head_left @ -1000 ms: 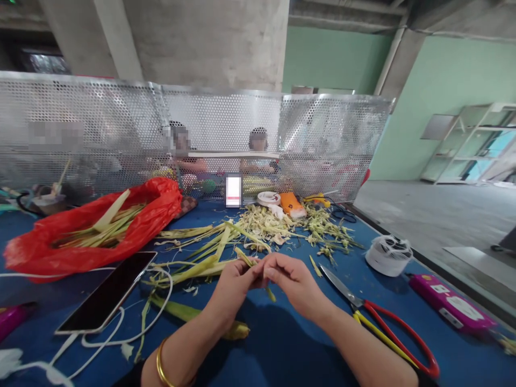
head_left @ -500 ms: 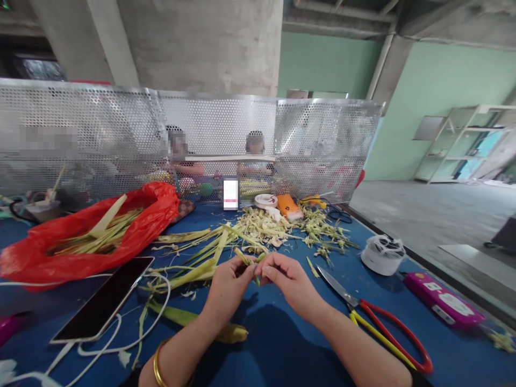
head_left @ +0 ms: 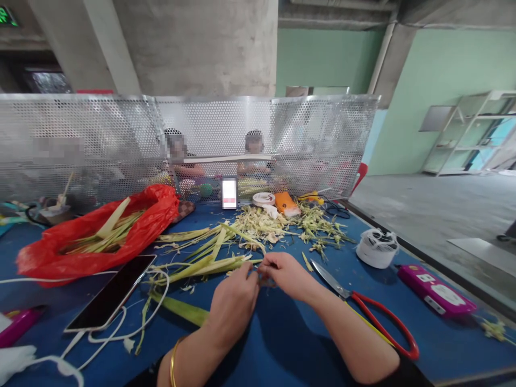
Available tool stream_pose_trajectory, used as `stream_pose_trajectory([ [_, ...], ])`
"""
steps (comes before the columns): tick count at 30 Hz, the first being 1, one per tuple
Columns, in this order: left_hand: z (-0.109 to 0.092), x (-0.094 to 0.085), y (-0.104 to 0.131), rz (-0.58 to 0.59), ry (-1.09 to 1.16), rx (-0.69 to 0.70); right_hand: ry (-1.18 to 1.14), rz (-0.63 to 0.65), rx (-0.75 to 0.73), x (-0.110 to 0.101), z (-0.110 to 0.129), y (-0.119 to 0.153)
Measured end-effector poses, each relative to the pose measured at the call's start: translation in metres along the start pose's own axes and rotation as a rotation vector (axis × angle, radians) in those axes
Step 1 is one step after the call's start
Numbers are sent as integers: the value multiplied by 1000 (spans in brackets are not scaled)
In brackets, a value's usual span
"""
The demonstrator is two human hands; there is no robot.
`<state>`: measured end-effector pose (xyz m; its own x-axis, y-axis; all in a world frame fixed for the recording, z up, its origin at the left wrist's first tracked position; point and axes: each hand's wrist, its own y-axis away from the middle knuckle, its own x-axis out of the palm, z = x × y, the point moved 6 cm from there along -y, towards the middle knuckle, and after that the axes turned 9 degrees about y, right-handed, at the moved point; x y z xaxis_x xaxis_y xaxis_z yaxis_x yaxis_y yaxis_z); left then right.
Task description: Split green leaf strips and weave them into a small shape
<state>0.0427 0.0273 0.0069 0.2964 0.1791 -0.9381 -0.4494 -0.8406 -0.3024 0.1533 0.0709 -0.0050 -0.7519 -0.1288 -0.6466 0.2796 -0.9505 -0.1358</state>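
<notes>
The blue worktop point(head_left: 294, 344) carries, on its left, a red bag point(head_left: 46, 258) with a dark-screened tablet point(head_left: 110, 295) just in front, white cable point(head_left: 74, 344) looping beside it, and a purple packet point(head_left: 20, 325) near the left edge. Long pale husks point(head_left: 201, 264) lie across the middle, reaching a loose heap of scraps point(head_left: 258, 221), with a tape roll point(head_left: 264, 199) and an orange pack point(head_left: 287, 203) along its far side. To the right lie shears point(head_left: 332, 280), partly hidden, a white twine roll point(head_left: 374, 252) and a purple box point(head_left: 437, 290).

Long yellow-green leaf strips point(head_left: 217, 266) lie flat and loosely overlapping, pointing various ways, while a broader green leaf point(head_left: 181, 308) lies slantwise nearer, one end hidden.
</notes>
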Motion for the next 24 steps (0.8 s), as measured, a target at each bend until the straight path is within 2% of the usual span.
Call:
stream_pose_trajectory([
  [2, -10, 4, 8, 81, -12, -69, 30, 41, -7, 2, -2, 0],
  [5, -23, 4, 24, 125, 86, -133, 63, 107, -14, 6, -4, 1],
  [7, -22, -1, 31, 126, 166, -144, 84, 145, -23, 9, -4, 1],
  [9, -10, -9, 32, 114, 206, -188, 114, 168, -32, 11, -4, 1],
  [13, 31, -29, 17, 18, 186, -280, 183, 180, -30, 11, -2, 0],
  [15, 41, -25, 9, 111, 236, -268, 213, 178, -26, 11, -1, 0],
  [17, 43, -20, 4, 162, 247, -228, 236, 172, -21, 11, -1, 0],
  [20, 36, -10, 2, 193, 240, -102, 259, 163, -11, 12, -2, 1],
  [24, 33, 4, 5, 239, 210, -42, 281, 156, -10, 16, -3, 1],
])
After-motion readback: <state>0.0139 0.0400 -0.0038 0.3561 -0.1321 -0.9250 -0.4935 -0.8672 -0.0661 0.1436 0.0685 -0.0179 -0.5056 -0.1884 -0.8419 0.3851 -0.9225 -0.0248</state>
